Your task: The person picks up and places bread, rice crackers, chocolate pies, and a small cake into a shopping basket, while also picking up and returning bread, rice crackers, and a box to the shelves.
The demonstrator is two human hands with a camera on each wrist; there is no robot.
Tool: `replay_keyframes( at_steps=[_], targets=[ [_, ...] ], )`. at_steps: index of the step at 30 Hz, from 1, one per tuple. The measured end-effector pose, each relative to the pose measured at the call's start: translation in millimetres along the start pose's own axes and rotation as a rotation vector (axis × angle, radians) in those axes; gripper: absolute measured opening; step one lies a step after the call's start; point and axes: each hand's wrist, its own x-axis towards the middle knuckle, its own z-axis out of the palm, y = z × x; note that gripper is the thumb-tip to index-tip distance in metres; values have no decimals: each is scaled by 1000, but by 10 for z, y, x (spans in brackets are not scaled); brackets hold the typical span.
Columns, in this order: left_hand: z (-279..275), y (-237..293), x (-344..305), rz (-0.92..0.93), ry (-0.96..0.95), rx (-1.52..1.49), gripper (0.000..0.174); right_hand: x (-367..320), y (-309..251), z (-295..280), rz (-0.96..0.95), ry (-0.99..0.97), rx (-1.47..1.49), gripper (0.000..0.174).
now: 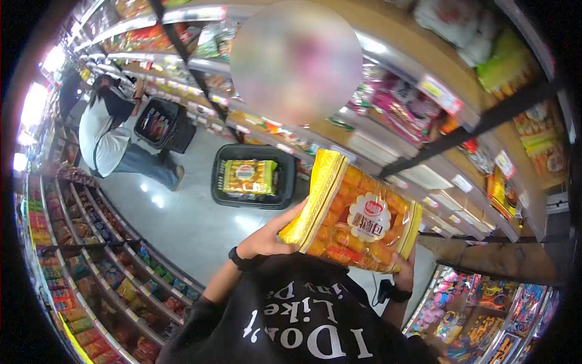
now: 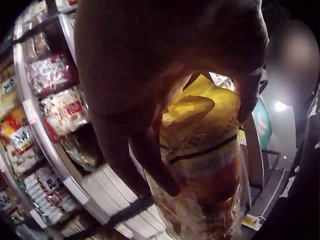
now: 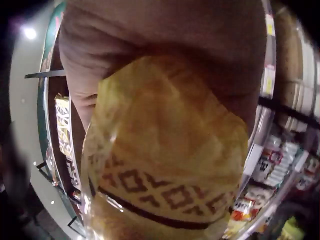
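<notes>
A large clear-and-yellow bag of bread rolls point(image 1: 362, 221), with a white flower-shaped label, is held up in front of my chest, tilted. My left hand point(image 1: 267, 233) grips its yellow patterned end at the left. In the left wrist view, the fingers point(image 2: 152, 160) lie down one side of the bag and the thumb is on the other. At the opposite end my right hand point(image 1: 405, 274) holds the lower right corner. The right wrist view shows the other yellow end point(image 3: 165, 130) up against the right palm; the right fingertips are hidden there.
On the floor ahead stands a black shopping basket point(image 1: 221, 197) with a similar yellow bag point(image 1: 248, 176) inside. Beyond it a person point(image 1: 109, 133) leans toward the shelves near another black basket point(image 1: 159, 124). Packed snack shelves point(image 1: 103, 273) line both sides of the aisle.
</notes>
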Motion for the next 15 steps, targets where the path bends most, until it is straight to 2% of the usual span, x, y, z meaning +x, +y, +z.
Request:
replay_keyframes(
  at_steps=[1, 2, 6, 10, 14, 15],
  targets=[
    [-210, -41, -196, -8, 38, -20, 98, 92, 23, 287, 7, -43, -22, 76],
    [-365, -82, -363, -21, 81, -47, 98, 143, 16, 568, 36, 0, 74, 85],
    [-1037, -371, -1007, -80, 247, -107, 97, 350, 176, 1422, 114, -67, -172, 86],
    [-1617, -608, -1342, -136, 359, -152, 94, 718, 173, 2240, 132, -251, -319, 80],
    [-2167, -870, -1464, -229, 433, -206, 88, 1293, 497, 2793, 189, -413, -305, 70],
    [-2294, -1119, -1538, -260, 469, -210, 86, 1455, 634, 2897, 222, -440, -304, 69]
  ],
)
